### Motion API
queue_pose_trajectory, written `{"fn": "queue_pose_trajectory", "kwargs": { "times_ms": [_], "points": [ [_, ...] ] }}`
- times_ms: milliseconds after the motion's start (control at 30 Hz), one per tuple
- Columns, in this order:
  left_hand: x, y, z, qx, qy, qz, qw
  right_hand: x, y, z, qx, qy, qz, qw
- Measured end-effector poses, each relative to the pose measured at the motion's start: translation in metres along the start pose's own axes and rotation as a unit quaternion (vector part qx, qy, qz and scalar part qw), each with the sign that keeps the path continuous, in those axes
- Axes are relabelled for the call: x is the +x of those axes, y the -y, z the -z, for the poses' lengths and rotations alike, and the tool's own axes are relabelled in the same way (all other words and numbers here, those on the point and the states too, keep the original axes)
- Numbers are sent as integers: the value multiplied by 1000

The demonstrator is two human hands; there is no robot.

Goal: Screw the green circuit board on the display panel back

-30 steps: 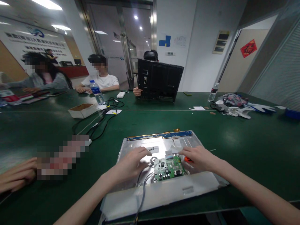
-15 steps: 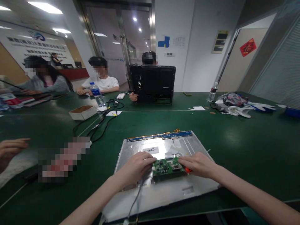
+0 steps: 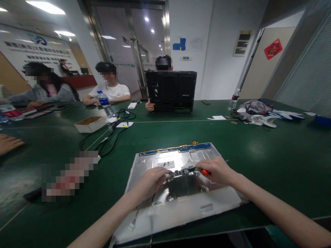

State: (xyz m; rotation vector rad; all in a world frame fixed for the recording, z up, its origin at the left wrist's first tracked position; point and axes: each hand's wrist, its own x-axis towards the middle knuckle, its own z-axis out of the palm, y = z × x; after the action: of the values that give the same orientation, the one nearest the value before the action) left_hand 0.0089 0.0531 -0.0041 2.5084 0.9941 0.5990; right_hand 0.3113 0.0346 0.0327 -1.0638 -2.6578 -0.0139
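Note:
A circuit board [image 3: 183,171] stands tilted, its edge facing me, above the silvery back of a flat display panel [image 3: 178,213]. My left hand [image 3: 153,179] is closed on the board's left end, and my right hand [image 3: 217,169] pinches the right end. Tucked in the right hand is something with an orange part [image 3: 206,172], perhaps a tool handle; the rest of it is hidden. Along the panel's far edge runs a narrow blue circuit strip [image 3: 176,150]. A thin cable with a white connector [image 3: 132,224] lies over the panel's near left side.
Black cables [image 3: 108,139] and a small open box [image 3: 90,124] lie to the left, near a water bottle [image 3: 105,103]. A co-worker's hand [image 3: 10,143] rests at the left edge. Across the green table [image 3: 271,162], a person holds up a black panel [image 3: 170,91]. Gloves [image 3: 261,120] lie far right.
The circuit board has swung from lying face-up to standing on edge, uncovering the metal beneath it. The cable's connector has shifted up the panel. The co-worker's hand at left has drawn back.

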Motion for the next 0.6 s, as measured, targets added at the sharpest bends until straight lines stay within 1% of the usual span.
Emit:
{"fn": "queue_pose_trajectory", "kwargs": {
  "times_ms": [67,133,200,300,400,600],
  "points": [
    [0,-6,9,41,21,-33,998,-5,2,-2,-14,11,16,1000],
    [0,-11,14,72,34,-48,996,-10,4,-5,-28,27,34,999],
    [-1,-13,15,101,36,-57,993,-15,5,-9,-43,43,50,997],
    [-1,-13,12,131,34,-65,989,-21,5,-14,-60,59,58,995],
    [-2,-13,13,126,45,-62,989,-24,6,-16,-62,67,51,994],
    [-5,-22,25,71,73,-38,994,-26,8,-12,-33,63,3,997]
  ]
}}
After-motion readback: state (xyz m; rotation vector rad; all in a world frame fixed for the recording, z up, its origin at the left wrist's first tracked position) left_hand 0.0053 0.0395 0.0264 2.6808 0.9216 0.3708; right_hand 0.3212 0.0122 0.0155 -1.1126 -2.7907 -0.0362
